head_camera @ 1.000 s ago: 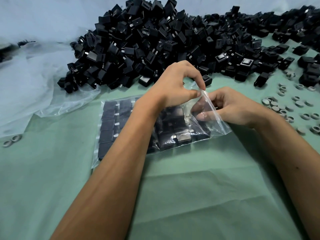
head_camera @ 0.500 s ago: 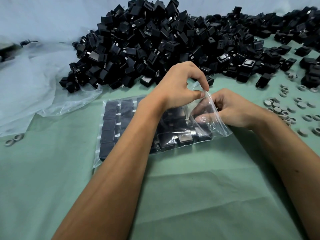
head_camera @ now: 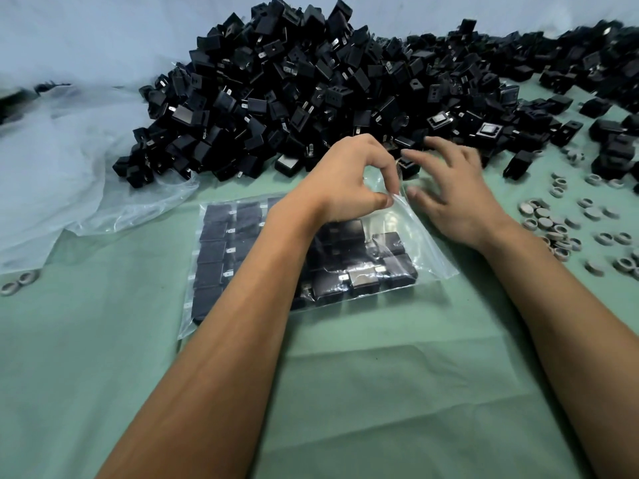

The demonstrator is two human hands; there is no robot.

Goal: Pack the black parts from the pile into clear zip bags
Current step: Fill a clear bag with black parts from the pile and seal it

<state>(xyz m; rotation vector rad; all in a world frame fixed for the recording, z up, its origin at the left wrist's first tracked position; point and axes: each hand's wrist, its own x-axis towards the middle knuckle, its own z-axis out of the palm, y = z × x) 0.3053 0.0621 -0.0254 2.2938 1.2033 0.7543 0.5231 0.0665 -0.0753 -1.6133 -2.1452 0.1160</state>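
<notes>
A clear zip bag (head_camera: 428,250) lies flat on the green cloth, filled with rows of black parts (head_camera: 221,250). My left hand (head_camera: 349,181) pinches the bag's upper right edge between thumb and forefinger and lifts it. My right hand (head_camera: 456,191) hovers just right of the bag's mouth, fingers spread and blurred, holding nothing, its fingertips near the front of the big pile of black parts (head_camera: 311,88) that spreads across the back of the table.
Small grey rings (head_camera: 567,229) lie scattered at the right. Two more rings (head_camera: 19,281) sit at the left edge. Crumpled clear plastic sheeting (head_camera: 69,174) covers the left back. The green cloth (head_camera: 380,392) spreads in front of the bag.
My right hand has come out of the bag's mouth and moved up toward the pile, fingers now spread. My left hand keeps its pinch on the bag's edge.
</notes>
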